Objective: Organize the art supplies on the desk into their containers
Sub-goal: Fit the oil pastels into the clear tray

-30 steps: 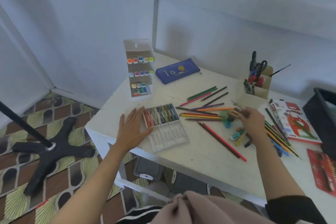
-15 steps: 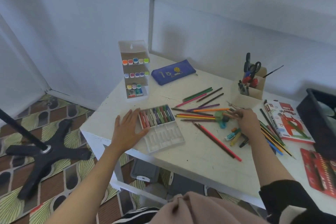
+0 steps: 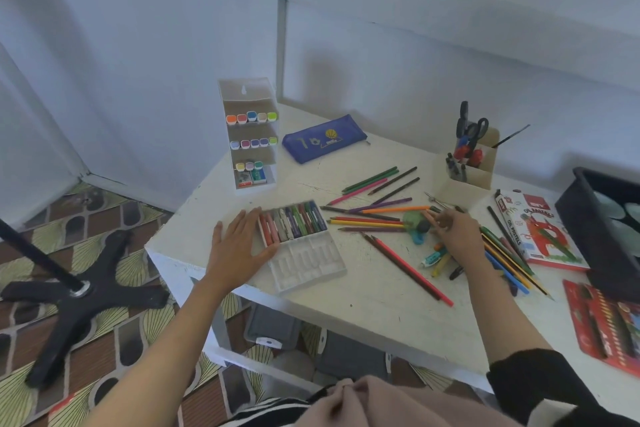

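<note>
A white desk (image 3: 381,305) seen from above. The left hand (image 3: 239,250) lies flat and open, fingers spread, touching the left edge of a clear tray (image 3: 304,246) whose far half holds crayons. To the right, the right hand (image 3: 453,232) rests among scattered pencils (image 3: 381,210) with fingers curled; whether it grips anything cannot be told. A holder (image 3: 472,163) stands at the far right.

pastel tray (image 3: 300,243) left on desk (image 3: 374,302) | loose pencils (image 3: 372,218) right of it | marker rack (image 3: 250,135) behind | cup (image 3: 471,163) perhaps far right
</note>
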